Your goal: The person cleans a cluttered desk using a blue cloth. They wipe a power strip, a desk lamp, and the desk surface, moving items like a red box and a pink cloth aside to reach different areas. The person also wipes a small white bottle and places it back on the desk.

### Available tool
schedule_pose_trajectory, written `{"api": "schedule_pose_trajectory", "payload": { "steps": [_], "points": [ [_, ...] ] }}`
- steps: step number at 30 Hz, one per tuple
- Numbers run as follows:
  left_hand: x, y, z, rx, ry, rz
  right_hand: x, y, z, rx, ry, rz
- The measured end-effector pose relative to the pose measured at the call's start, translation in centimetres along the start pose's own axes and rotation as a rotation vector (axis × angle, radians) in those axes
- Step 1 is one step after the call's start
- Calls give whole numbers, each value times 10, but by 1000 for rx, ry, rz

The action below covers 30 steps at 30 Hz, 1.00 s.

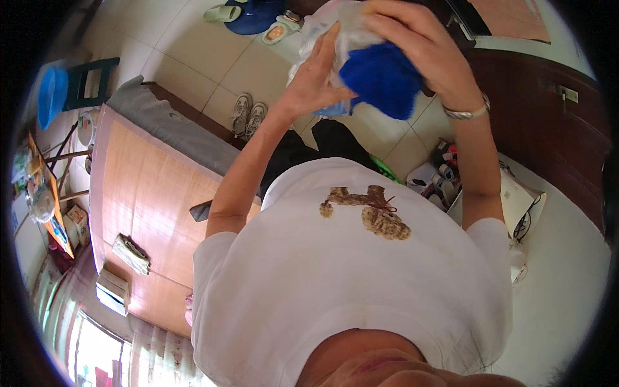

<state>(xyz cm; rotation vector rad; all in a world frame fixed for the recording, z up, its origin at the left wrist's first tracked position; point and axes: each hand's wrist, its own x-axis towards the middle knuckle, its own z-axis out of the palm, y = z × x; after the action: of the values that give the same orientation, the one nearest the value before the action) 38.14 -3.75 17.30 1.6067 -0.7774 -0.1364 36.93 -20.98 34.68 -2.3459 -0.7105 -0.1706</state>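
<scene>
A crinkled translucent plastic bag [316, 36] is held up at the top of the view, above the floor tiles. My left hand [316, 75] grips its near left side, thumb pointing towards a bright blue cloth [382, 80]. From the right, my right hand [423, 46] curls its fingers over the bag's upper part; its thumb is hidden. The blue cloth bulges out between the two hands, under my right palm. Whether it lies partly inside the bag, I cannot tell. A bracelet circles my right wrist.
A bed [159, 179] with a grey cover at its edge stands at left, bearing a dark phone-like object [200, 211] and a folded cloth [130, 254]. Sneakers [248, 116] and slippers [222, 13] lie on the floor. Shoes [442, 186] and a paper bag [522, 203] sit at right, near a dark door [537, 116].
</scene>
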Motion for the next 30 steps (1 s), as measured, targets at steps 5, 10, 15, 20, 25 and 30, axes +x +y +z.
{"api": "schedule_pose_trajectory", "payload": {
  "steps": [5,10,15,20,25,30],
  "points": [
    [15,-39,-8,-16,195,60,58,-23,-3,376,-72,292],
    [53,-7,-60,-80,98,-163,22,5,-64,567,647,414],
    [75,22,-65,-640,409,-633,-30,28,-74,1151,1223,271],
    [78,18,-67,-897,414,-574,17,13,77,12,748,339],
    [86,55,-58,-1306,76,-719,-23,-4,136,-27,634,47],
    [71,41,-106,-978,293,-487,-90,29,138,1090,629,651]
  ]
}}
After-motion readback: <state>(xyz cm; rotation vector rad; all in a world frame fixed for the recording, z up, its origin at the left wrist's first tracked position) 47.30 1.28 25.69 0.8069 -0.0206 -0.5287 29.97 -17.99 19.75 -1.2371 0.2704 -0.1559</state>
